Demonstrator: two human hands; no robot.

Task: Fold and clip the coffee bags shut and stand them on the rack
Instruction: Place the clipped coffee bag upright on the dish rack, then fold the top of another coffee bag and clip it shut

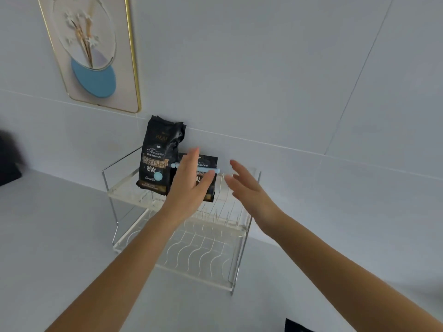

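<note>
Two black coffee bags stand on the top tier of a clear two-tier rack [124,182]. The taller bag [159,152] at the left stands with its top unfolded and no clip on it. To its right stands a shorter bag [211,161], folded down with a light blue clip [217,170] across its top. My left hand [191,180] is open in front of the clipped bag and hides much of it. My right hand [247,185] is open just right of that bag, apart from it. Neither hand holds anything.
The rack stands on a white counter against a white tiled wall. Its lower tier [199,250] has wavy wire dividers. A gold-framed picture [93,51] hangs at the upper left. A dark object [9,161] sits at the far left edge, another dark object [297,325] at the bottom.
</note>
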